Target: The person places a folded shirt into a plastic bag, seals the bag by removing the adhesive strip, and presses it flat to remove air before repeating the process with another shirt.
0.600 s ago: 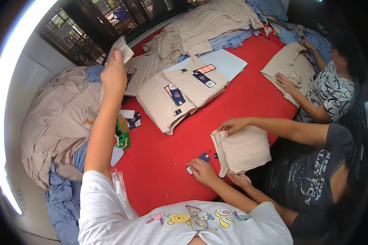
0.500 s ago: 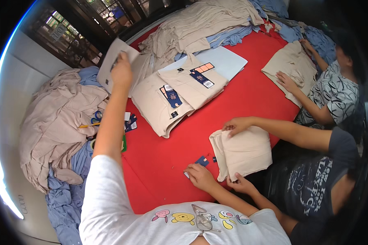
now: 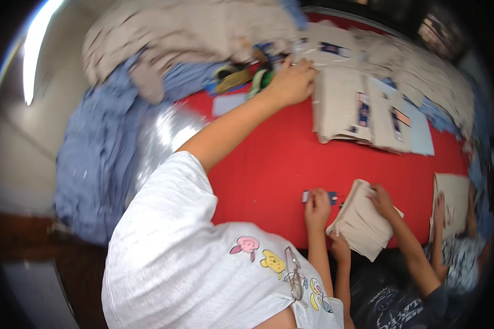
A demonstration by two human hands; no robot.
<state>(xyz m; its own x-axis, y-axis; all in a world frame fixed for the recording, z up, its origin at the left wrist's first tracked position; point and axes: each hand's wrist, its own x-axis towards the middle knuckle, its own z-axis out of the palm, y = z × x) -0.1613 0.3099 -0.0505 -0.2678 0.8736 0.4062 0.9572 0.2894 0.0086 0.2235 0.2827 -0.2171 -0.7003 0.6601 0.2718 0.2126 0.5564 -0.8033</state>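
Note:
My left hand (image 3: 294, 81), slightly blurred, reaches to the back of the red table with its fingers spread and nothing visible in them. It is beside a green tape roll (image 3: 259, 83) and the left edge of a folded beige garment (image 3: 335, 101). A second folded beige garment (image 3: 383, 131) overlaps it, and both carry navy hang tags (image 3: 363, 109). At the near edge, my right hand (image 3: 317, 204) pinches a small hang tag (image 3: 306, 196) with a white end. Another navy tag (image 3: 332, 198) shows beside these fingers.
A co-worker's hand (image 3: 383, 200) rests on a beige garment (image 3: 361, 216) to the right; another person handles a garment (image 3: 453, 194) beyond. Beige cloth (image 3: 192, 33), blue cloth (image 3: 96, 164) and clear plastic (image 3: 156, 140) lie left. A pale blue sheet (image 3: 421, 137) sits under the folded garments.
The view has swung left. My left hand has let go of the flat beige folded piece at the back and come to the tape rolls. My right hand stays by the tags.

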